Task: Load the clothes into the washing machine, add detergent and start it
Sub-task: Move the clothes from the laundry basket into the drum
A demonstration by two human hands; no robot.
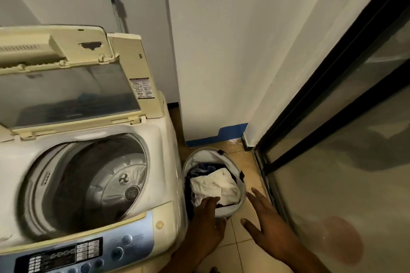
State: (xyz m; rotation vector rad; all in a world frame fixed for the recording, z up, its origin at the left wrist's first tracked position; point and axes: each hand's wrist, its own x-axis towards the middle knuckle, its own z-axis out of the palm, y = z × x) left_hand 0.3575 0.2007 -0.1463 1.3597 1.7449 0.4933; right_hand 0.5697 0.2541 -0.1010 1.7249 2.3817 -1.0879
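A cream top-loading washing machine (162, 139) stands at the left with its lid (73, 93) folded up. Its steel drum (99, 182) shows no clothes. A round laundry basket (243, 193) sits on the floor just right of the machine, holding a white garment (216, 185) on top of dark clothes (200, 168). My left hand (206, 217) reaches into the basket's near side, fingers on the white garment; whether they grip it I cannot tell. My right hand (266, 219) hovers open beside the basket's right rim, fingers spread, holding nothing.
The control panel (84, 252) with buttons runs along the machine's front. A white wall (221, 62) with blue tape at its base stands behind the basket. A black-framed glass sliding door (332, 139) closes off the right side. The floor is beige tile (241, 250).
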